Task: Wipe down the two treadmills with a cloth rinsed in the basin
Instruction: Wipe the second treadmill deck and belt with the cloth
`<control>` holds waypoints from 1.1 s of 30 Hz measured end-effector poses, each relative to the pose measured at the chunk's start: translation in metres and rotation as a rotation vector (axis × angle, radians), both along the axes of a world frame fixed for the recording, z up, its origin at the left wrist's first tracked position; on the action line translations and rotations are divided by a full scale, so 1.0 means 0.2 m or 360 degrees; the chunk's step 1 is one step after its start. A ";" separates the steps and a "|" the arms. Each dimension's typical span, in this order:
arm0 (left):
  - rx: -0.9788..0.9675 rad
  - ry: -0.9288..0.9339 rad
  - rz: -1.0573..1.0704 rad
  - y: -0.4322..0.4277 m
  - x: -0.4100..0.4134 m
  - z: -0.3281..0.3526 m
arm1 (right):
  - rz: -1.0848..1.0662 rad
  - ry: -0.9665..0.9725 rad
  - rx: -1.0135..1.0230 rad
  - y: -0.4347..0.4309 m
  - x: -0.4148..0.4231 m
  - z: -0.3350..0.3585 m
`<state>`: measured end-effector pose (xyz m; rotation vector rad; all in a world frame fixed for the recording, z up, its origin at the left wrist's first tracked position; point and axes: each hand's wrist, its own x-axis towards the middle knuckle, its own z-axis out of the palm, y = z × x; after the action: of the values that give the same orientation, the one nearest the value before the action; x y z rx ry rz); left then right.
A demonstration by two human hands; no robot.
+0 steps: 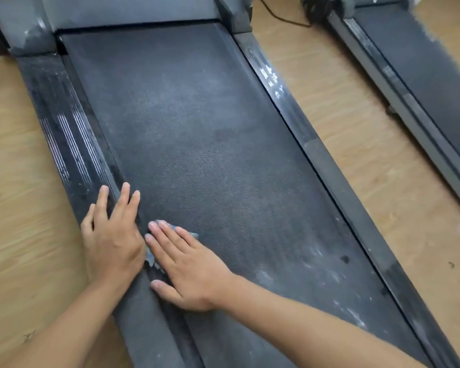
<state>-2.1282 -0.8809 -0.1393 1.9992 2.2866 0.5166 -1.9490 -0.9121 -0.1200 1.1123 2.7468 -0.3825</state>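
Observation:
A dusty black treadmill belt (197, 144) runs up the middle of the view between two side rails. My left hand (112, 235) lies flat with straight fingers on the left side rail (64, 134), fingertips reaching the belt's edge. My right hand (186, 261) presses flat on a small blue cloth (194, 235) at the belt's left edge; only bits of the cloth show around the fingers. A second treadmill (422, 75) stands at the upper right.
Wooden floor (329, 115) lies between the two treadmills and to the left. The grey motor cover (128, 11) closes the belt's far end. A black cable (282, 17) crosses the floor at the top. White dust marks the near right rail (356, 314).

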 end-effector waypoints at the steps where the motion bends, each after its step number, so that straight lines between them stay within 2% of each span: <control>1: 0.0011 0.0004 0.0003 0.00 0.00 0.00 | 0.0056 -0.0054 0.0057 0.03 0.06 -0.01; 4: 0.0032 0.0029 -0.0020 0.00 0.01 0.00 | -0.0065 -0.0117 0.0147 0.24 0.34 0.01; 7: 0.0040 0.0021 -0.0019 0.00 0.02 0.01 | -0.0681 -0.0093 0.0128 0.50 0.76 0.00; 10: 0.0031 0.0023 -0.0025 0.00 0.03 0.00 | -0.1198 -0.0309 0.0075 0.67 1.19 0.02; 13: 0.0018 0.0078 -0.0028 0.01 0.02 -0.01 | -0.1232 -0.0391 0.0013 0.71 1.36 0.02; 17: -0.0019 0.0093 0.0021 0.01 0.03 -0.02 | -0.1418 -0.0092 0.0010 0.66 1.19 -0.02; 19: -0.0023 0.0090 0.0019 0.01 0.02 -0.02 | -0.1403 -0.0013 -0.0015 0.58 1.00 -0.03; 21: -0.0036 0.0073 0.0000 0.01 0.02 -0.02 | -0.1225 0.0026 -0.0057 0.41 0.73 -0.01; 25: -0.0031 0.0064 0.0039 0.01 0.02 -0.02 | -0.0436 0.0156 -0.0232 -0.07 0.10 0.02; 26: -0.0034 0.0058 0.0031 0.02 0.03 -0.02 | -0.0335 0.0155 -0.0244 -0.16 0.02 0.02; 30: -0.0027 0.0052 0.0012 0.01 0.02 -0.01 | -0.0231 0.0079 -0.0121 -0.12 0.16 0.02; 33: -0.0072 0.0054 -0.0068 0.01 0.00 -0.01 | -0.0529 0.0006 -0.0056 0.15 0.52 0.02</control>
<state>-2.1272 -0.8795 -0.1419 2.0463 2.2477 0.4267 -1.8449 -0.8823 -0.1155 1.5626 2.5449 -0.4701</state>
